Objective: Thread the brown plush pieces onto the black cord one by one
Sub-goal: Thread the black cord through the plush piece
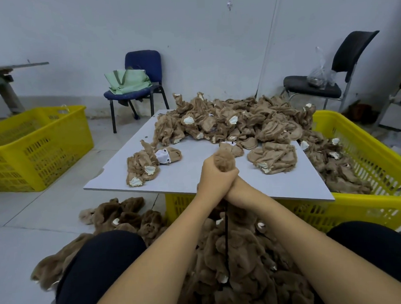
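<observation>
Pale walls and a grey floor frame the scene — yellow crate (pixel 33 145) at left, grey desk (pixel 191 175) mid-frame heaped with brown plush pieces (pixel 235 120), where the left hand (pixel 215 176) grips one plush piece (pixel 224 161), the right hand (pixel 231 187) hidden behind it — grasp unclear — black cord (pixel 226 238) hanging below.

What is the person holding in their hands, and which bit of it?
The left hand grips a brown plush piece round its lower part; the fuzzy top sticks out. The right hand is mostly hidden behind the left, so its grip cannot be told.
</observation>
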